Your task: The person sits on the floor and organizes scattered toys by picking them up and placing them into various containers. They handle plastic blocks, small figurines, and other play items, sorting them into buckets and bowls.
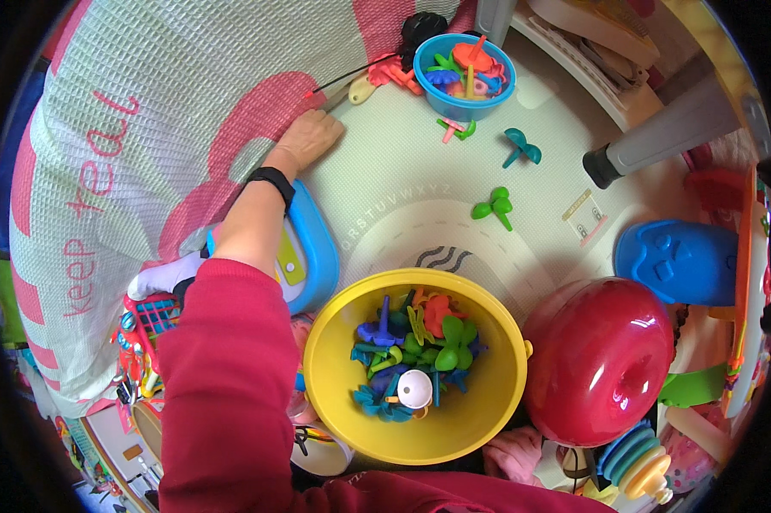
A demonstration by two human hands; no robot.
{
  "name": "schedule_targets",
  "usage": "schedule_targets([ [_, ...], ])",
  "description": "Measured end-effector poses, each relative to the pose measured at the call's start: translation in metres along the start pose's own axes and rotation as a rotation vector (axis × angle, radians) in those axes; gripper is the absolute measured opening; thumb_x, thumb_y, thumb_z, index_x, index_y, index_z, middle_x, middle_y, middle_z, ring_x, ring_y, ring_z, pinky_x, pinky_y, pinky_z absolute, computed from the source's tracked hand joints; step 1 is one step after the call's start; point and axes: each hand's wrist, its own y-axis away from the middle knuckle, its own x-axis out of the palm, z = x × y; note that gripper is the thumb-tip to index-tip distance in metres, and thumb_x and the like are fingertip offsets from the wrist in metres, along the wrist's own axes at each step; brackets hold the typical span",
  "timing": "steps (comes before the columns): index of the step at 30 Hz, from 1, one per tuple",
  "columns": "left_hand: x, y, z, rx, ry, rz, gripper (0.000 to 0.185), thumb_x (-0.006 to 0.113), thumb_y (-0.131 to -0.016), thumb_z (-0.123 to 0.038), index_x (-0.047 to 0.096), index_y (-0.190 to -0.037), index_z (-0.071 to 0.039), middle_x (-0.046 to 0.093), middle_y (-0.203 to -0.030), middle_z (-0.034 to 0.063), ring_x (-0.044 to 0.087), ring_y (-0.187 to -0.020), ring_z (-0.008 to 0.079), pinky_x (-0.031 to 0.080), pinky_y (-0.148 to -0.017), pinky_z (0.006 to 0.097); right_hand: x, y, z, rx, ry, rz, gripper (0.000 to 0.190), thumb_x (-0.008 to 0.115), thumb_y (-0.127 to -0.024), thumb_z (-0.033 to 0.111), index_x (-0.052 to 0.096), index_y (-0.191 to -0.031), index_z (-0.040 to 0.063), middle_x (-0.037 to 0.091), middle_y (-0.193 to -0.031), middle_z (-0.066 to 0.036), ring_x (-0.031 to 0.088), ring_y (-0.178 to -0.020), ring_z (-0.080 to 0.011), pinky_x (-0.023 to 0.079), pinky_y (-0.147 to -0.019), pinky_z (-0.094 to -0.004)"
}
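My left hand [310,138] reaches forward to the edge of the white and pink textured cover [231,83], fingers curled downward; whether they grip anything is hidden. My right hand [515,453] rests below the yellow bucket [417,453], near its lower right rim, its fingers partly hidden. Inside the bucket lie green, blue, orange and purple plastic flower pieces and a small white cup [415,388]. A blue tub [464,109] at the top holds more pieces. On the mat are a green three-lobed piece [495,208], a teal piece [522,149] and a pink and green piece [453,130].
A shiny red round object [600,362] stands right of the bucket, with a blue plastic piece [677,261] beyond. A grey table leg [667,128] crosses the upper right. A blue-rimmed toy [318,250] lies under my left forearm. A stacking ring toy [635,458] is at lower right.
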Motion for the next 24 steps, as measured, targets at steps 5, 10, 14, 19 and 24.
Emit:
schedule_targets([
  [5, -0.019, -0.003, -0.001, 0.186, 0.098, -0.143, 0.008, 0.053, -0.084, -0.011, 0.055, -0.075, -0.01, 0.063, -0.077, 0.007, 0.065, -0.076, 0.024, 0.051, -0.069, 0.0402, 0.002, 0.001, -0.001, -0.019, 0.041, 0.013, 0.018, 0.07, -0.063, 0.011, 0.065, -0.081, 0.01, 0.069, -0.084, -0.004, 0.065, -0.074, -0.0194, 0.045, -0.074, -0.0374],
  [10, -0.051, -0.023, -0.009, -0.368, 0.418, 0.091, 0.014, 0.053, -0.086, -0.007, 0.066, -0.091, -0.003, 0.068, -0.094, 0.0161, 0.068, -0.083, 0.0338, 0.054, -0.072, 0.0435, 0.004, 0.0, 0.0, -0.036, 0.046, -0.019, 0.018, 0.07, -0.063, 0.011, 0.064, -0.081, 0.01, 0.069, -0.084, -0.003, 0.065, -0.072, -0.0189, 0.044, -0.074, -0.0364],
  [14, -0.059, -0.052, -0.004, -0.855, 0.721, 0.206, 0.028, 0.055, -0.089, -0.019, 0.068, -0.106, -0.001, 0.065, -0.113, 0.0234, 0.066, -0.101, 0.0356, 0.054, -0.081, 0.0449, 0.005, 0.003, 0.0, -0.03, 0.033, -0.017, 0.016, 0.07, -0.064, 0.01, 0.064, -0.079, 0.01, 0.069, -0.081, -0.003, 0.065, -0.072, -0.0187, 0.044, -0.074, -0.0358],
  [19, -0.047, -0.085, -0.019, -0.884, 0.776, 0.119, 0.033, 0.053, -0.091, -0.026, 0.067, -0.106, 0.0, 0.065, -0.113, 0.0234, 0.063, -0.105, 0.0375, 0.052, -0.086, 0.0467, 0.009, 0.009, -0.006, -0.059, 0.045, -0.065, 0.016, 0.069, -0.064, 0.012, 0.065, -0.079, 0.01, 0.069, -0.082, -0.003, 0.065, -0.072, -0.019, 0.044, -0.074, -0.0361],
  [24, -0.025, -0.107, -0.019, -0.857, 0.792, 0.051, 0.039, 0.05, -0.094, -0.032, 0.065, -0.104, 0.003, 0.064, -0.112, 0.025, 0.063, -0.105, 0.0366, 0.051, -0.088, 0.0476, 0.001, 0.011, -0.01, -0.012, 0.003, 0.063, 0.021, 0.07, -0.061, 0.012, 0.066, -0.082, 0.011, 0.07, -0.085, -0.004, 0.064, -0.072, -0.0205, 0.044, -0.075, -0.0381],
])
